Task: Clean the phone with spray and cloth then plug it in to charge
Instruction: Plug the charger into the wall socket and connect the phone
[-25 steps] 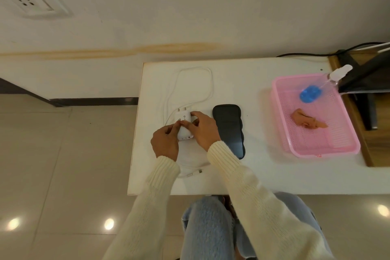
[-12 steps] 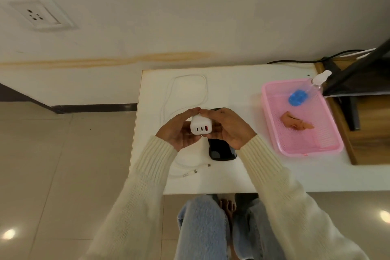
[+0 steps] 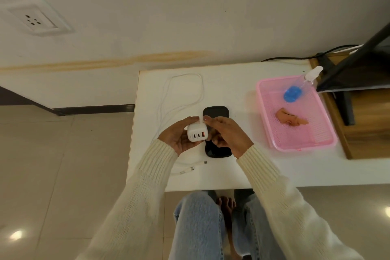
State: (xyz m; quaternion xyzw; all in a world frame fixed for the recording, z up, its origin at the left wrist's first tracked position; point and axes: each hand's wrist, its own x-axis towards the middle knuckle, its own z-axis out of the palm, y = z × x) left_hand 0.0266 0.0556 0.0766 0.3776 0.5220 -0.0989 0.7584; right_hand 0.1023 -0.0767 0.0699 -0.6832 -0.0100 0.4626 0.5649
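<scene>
A white charger block point(image 3: 197, 134) with three ports facing me is held above the white table point(image 3: 232, 173). My left hand point(image 3: 179, 135) grips it from the left and below. My right hand point(image 3: 226, 135) pinches its top right edge. The black phone point(image 3: 216, 112) lies flat on the table behind and under my hands, partly hidden. A white cable point(image 3: 181, 91) loops on the table's left part, its two plug ends point(image 3: 194, 168) lying near the front edge. The spray bottle point(image 3: 295, 91) and an orange cloth point(image 3: 290, 119) lie in a pink tray point(image 3: 299, 145).
A wall socket point(image 3: 33, 20) sits on the wall at upper left, away from the table. A black monitor and stand point(image 3: 354, 74) occupy a wooden desk at the right, with a dark cord behind. My knees in jeans are below the table's front edge.
Both hands lifted the charger block off the table and turned it so its ports face me. My view shifted, raising the socket into fuller sight.
</scene>
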